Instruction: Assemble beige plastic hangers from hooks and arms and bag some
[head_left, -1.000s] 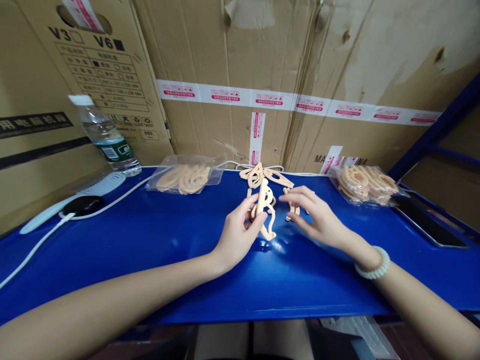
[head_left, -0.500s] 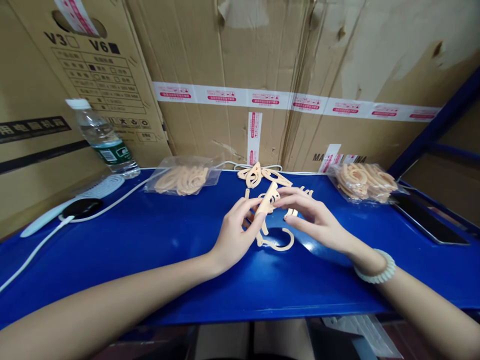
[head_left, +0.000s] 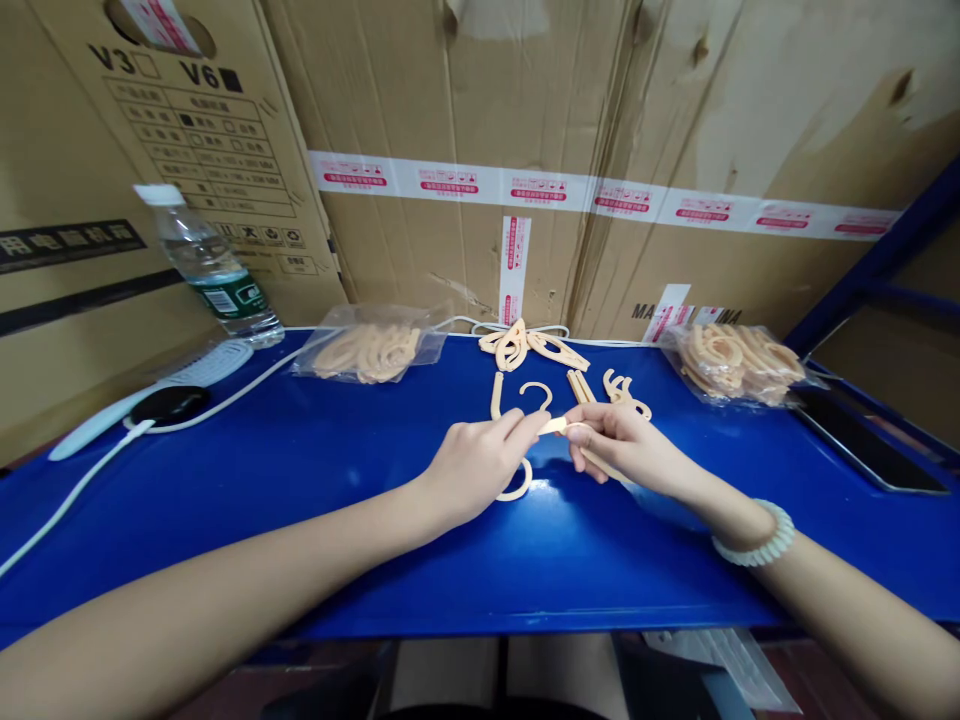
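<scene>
Both hands have dropped lower, close over the blue tabletop (head_left: 300, 480), and closed in on each other. Head view: left hand (head_left: 480, 460) curled, thumb and forefinger pinching one end of the peach plastic hook piece (head_left: 553, 426); right hand (head_left: 619, 445) curled tight on its other end. Piece sits low between the two hands. Curved peach loop shows under the left hand, cannot tell if same piece. loose peach hooks (head_left: 525, 392) lie just behind. clear bag of peach hooks (head_left: 371, 350) back left, second clear bag (head_left: 739, 362) back right, plastic water bottle (head_left: 214, 270) far left, dark phone (head_left: 862, 445) far right.
</scene>
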